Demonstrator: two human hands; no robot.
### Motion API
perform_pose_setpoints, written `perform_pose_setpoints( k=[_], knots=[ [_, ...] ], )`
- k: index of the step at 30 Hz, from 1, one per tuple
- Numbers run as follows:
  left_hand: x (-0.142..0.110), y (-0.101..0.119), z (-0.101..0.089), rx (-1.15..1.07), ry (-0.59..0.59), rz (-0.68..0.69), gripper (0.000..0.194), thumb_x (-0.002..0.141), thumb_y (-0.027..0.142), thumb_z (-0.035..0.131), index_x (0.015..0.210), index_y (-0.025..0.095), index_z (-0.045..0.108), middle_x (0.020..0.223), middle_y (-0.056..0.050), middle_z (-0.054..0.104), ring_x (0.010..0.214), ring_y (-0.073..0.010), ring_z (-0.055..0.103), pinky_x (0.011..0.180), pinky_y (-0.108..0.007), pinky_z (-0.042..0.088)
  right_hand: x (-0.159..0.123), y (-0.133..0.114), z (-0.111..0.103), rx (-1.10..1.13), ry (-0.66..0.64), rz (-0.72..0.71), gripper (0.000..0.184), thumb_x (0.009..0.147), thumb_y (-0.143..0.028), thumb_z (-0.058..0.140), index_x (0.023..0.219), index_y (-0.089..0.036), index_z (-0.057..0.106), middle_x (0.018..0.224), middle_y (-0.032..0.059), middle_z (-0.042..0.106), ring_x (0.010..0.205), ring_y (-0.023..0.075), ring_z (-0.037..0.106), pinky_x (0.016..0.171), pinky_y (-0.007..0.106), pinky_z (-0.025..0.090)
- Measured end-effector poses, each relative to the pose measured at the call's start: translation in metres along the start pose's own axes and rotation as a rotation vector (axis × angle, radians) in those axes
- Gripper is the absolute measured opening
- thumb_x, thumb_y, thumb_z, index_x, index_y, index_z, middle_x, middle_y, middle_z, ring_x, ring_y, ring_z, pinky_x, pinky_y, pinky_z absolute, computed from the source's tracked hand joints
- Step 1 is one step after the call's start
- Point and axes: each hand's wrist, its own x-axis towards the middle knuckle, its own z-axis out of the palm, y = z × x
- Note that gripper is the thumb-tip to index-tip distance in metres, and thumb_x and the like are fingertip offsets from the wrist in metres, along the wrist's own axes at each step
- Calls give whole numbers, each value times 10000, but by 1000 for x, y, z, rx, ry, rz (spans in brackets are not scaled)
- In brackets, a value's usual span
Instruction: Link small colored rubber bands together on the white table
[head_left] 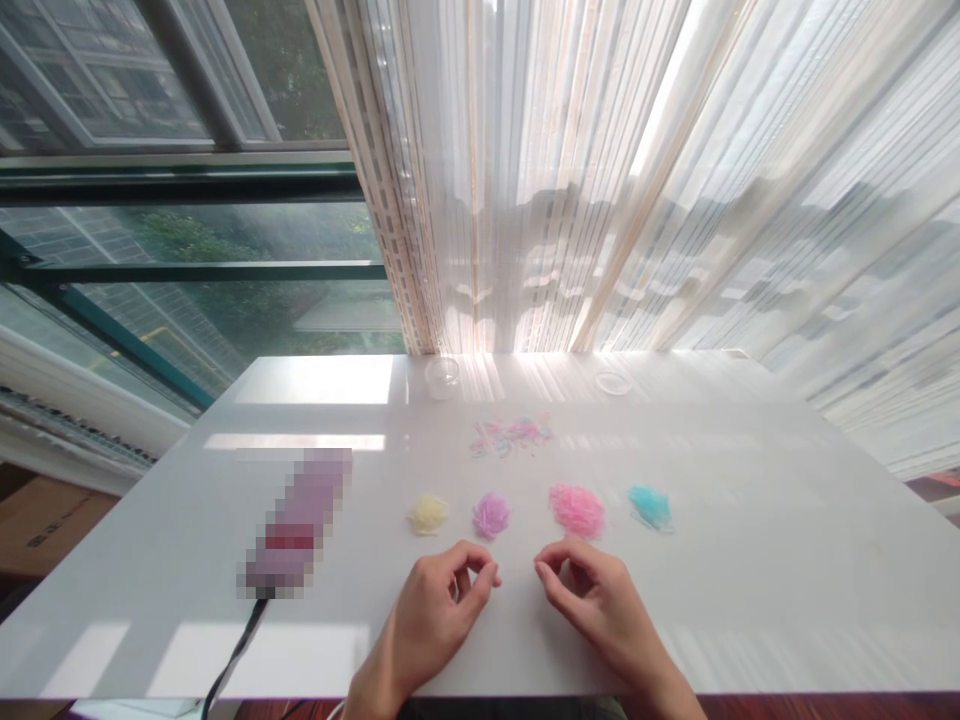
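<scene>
My left hand (442, 610) rests near the table's front edge, thumb and fingertips pinched together, just in front of the purple pile (491, 515) and the yellow pile (428, 514). Opposite it, my right hand (592, 605) makes a similar pinch, close to the pink pile (577, 511). Anything between the fingertips is too small to make out. A blue pile (650, 508) lies farther right. These piles consist of thin, small pieces resembling little elastic bands. Behind them, a loose mixed-colour heap (514, 433) of such pieces is spread out.
Two clear round containers or lids, one at the back left (442, 376) and one at the back right (613, 382), stand on the white table (750, 570). On the left lies a pixelated purple object (300, 520) with a black cable (238, 650). Curtains (525, 180) hang behind.
</scene>
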Motion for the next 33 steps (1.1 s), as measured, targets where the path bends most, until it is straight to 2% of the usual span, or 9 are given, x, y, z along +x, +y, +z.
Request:
perform_pose_setpoints(
  k=[5, 8, 14, 19, 21, 24, 27, 30, 33],
  knots=[
    [-4, -15, 12, -54, 104, -13, 264, 987, 425, 564, 921, 200, 686, 716, 5, 698, 526, -116, 536, 528, -207, 451, -1, 21, -33, -119, 203, 39, 248, 962, -444, 656, 899, -226, 755, 762, 10, 725, 593, 145, 619, 580, 240, 532],
    [-3, -21, 15, -67, 119, 0, 259, 978, 429, 578, 988, 200, 699, 737, 3, 708, 516, -107, 533, 523, -196, 462, 3, 33, -45, -179, 250, 65, 316, 942, -520, 663, 866, -232, 765, 776, 23, 724, 593, 156, 593, 592, 255, 532],
    [0, -22, 14, -3, 105, 73, 239, 986, 381, 587, 894, 206, 721, 675, 20, 685, 495, -91, 512, 521, -177, 455, 8, 41, -42, -151, 275, 143, 386, 939, -584, 638, 947, -233, 800, 815, 34, 729, 612, 163, 570, 615, 272, 513],
    [-1, -21, 15, -2, 120, 97, 246, 997, 365, 580, 872, 207, 721, 644, 24, 680, 493, -95, 539, 507, -174, 450, 1, 42, -44, -102, 374, 190, 368, 951, -558, 627, 932, -222, 775, 903, 46, 759, 652, 167, 605, 606, 263, 512],
    [-1, -20, 13, -12, 107, 104, 257, 1008, 372, 569, 880, 207, 718, 642, 24, 684, 505, -99, 564, 512, -173, 459, -2, 45, -45, -100, 406, 175, 349, 960, -535, 625, 876, -218, 746, 833, 32, 728, 632, 162, 587, 594, 255, 501],
    [5, -14, 2, 13, 51, 151, 254, 1022, 366, 555, 899, 211, 715, 659, 26, 699, 539, -105, 600, 555, -179, 484, -6, 47, -43, -109, 435, 112, 381, 984, -485, 608, 710, -221, 626, 652, -15, 579, 573, 141, 509, 559, 242, 454],
    [26, 1, -21, 101, -28, 215, 230, 1032, 333, 525, 1000, 228, 727, 748, 24, 742, 586, -116, 620, 616, -205, 509, -5, 45, -38, -129, 429, -2, 425, 1000, -419, 602, 638, -227, 488, 593, -43, 455, 537, 123, 437, 534, 236, 404],
    [65, 19, -43, 278, -64, 177, 226, 1023, 321, 529, 1132, 254, 716, 971, 6, 784, 741, -152, 686, 728, -257, 547, -3, 40, -35, -169, 372, -143, 403, 1003, -333, 606, 640, -225, 468, 593, -49, 453, 524, 112, 437, 533, 231, 392],
    [112, 32, -52, 507, -139, 186, 287, 997, 315, 563, 1249, 241, 678, 1204, -37, 750, 941, -202, 722, 881, -322, 567, -2, 36, -35, -206, 340, -219, 377, 1003, -287, 605, 653, -225, 479, 593, -51, 468, 516, 106, 455, 531, 223, 397]
  ],
)
